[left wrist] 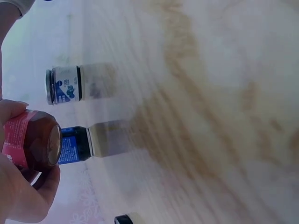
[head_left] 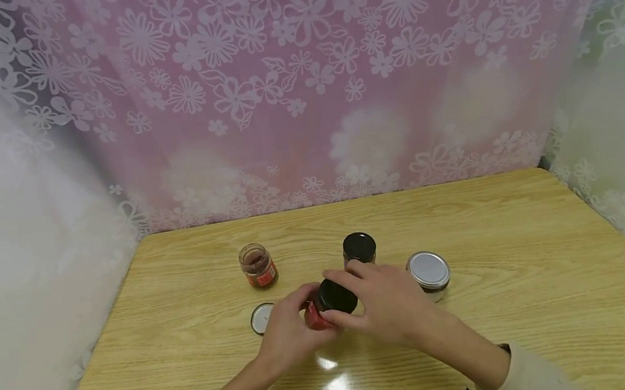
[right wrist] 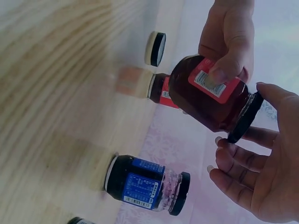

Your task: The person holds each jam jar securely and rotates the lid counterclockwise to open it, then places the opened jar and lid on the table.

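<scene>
Lid-twisting step, I reckon: left hand grips the red-labelled jar, right hand pinches the black lid atop it; probably needs steady turning next.

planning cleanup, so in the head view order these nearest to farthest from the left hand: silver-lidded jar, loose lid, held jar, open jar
1. Held jar: in the left hand
2. Loose lid: at the hand's left
3. Open jar: behind the lid
4. Silver-lidded jar: far right
</scene>
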Available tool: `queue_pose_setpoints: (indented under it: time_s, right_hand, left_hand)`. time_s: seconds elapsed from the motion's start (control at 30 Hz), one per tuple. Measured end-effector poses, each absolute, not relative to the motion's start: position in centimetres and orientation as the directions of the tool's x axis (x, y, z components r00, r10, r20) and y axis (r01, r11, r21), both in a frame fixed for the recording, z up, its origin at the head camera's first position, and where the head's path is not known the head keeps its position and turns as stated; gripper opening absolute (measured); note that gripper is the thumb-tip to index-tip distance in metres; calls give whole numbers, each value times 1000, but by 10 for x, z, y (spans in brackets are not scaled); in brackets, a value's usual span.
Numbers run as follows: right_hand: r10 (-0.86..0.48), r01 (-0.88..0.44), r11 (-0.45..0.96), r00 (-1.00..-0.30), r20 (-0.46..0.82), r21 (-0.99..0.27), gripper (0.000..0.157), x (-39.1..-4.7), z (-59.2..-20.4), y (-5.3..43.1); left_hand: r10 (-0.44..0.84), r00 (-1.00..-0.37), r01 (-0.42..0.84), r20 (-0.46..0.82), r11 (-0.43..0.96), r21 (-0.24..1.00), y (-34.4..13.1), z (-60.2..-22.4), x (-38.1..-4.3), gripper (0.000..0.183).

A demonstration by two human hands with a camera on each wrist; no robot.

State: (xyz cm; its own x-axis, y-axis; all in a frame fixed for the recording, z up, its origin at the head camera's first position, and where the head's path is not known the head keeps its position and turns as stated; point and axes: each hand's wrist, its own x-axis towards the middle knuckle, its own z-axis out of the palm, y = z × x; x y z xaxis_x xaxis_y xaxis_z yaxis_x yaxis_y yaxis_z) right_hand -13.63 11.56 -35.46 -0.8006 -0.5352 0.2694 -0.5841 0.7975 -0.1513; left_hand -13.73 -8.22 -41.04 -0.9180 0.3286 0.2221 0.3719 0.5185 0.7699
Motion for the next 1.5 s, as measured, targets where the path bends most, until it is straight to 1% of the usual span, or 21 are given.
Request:
queue_pose_setpoints:
  time_s: [0.23,0.37,0.6,0.83,1.0,1.13,1.27,1.4,1.5]
  right_hand:
    - [-550,-603,780,-787,277,-164,57,-134,-364,114]
    - [-562,-614,771,-781,273,-170,56,-132,-368,113]
    - [-567,-607,774,-791,231,-180,59,-129,-371,113]
    - [-600,-640,732,-768,225,-234,55,-128,-370,113]
    - [-653,-703,670,-711,261,-239,54,-130,-372,115]
    - [-690,-753,621,-657,302,-220,53,-132,-374,116]
    - [-716,-796,576,-602,354,-186,51,-135,-378,116]
    - [-726,-838,515,-539,427,-182,47,-138,-381,116]
    - [-741,-876,442,-478,471,-194,46,-139,-382,115]
  left_hand:
    - [369,-905,399,209,569,719,-87,-414,-132,54]
    - [393,-899,401,193,561,725,-90,-415,-130,55]
    - [424,-887,410,183,542,733,-95,-417,-127,55]
    - [428,-889,397,164,543,740,-98,-419,-127,57]
    - [443,-880,404,173,505,763,-99,-419,-126,60]
    - [465,-867,407,177,459,789,-101,-421,-125,61]
    - [494,-854,387,164,393,834,-102,-422,-124,59]
    - [519,-837,380,174,320,868,-102,-421,-124,59]
    - [562,-804,385,194,244,890,-103,-419,-124,56]
